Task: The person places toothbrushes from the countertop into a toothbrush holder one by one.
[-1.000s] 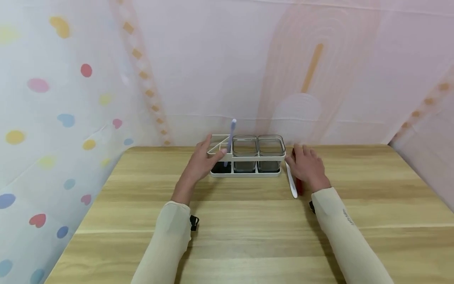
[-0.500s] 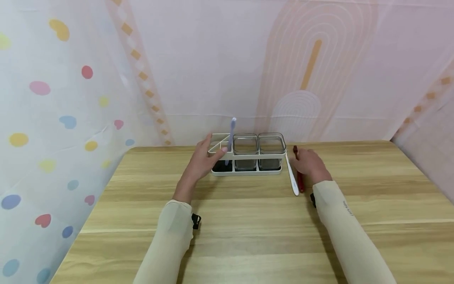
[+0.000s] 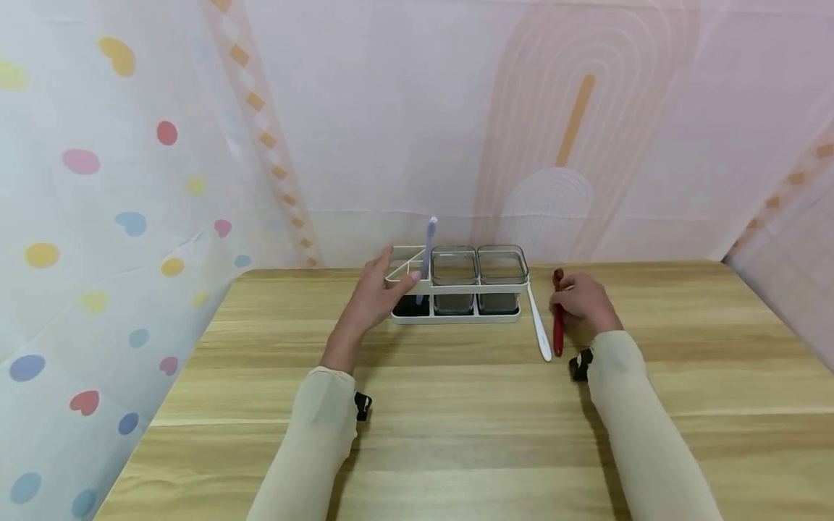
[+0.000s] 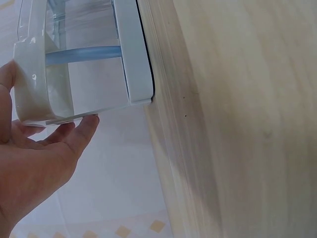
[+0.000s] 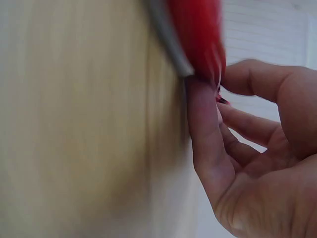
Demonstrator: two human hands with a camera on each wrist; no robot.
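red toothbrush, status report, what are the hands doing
Right hand pinches red toothbrush on the table. Left hand steadies white rack. White toothbrush lies close beside the red one.

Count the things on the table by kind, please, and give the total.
Toothbrushes: 3 (purple, white, red)
Clear cups: 2
White rack: 1
Total: 6
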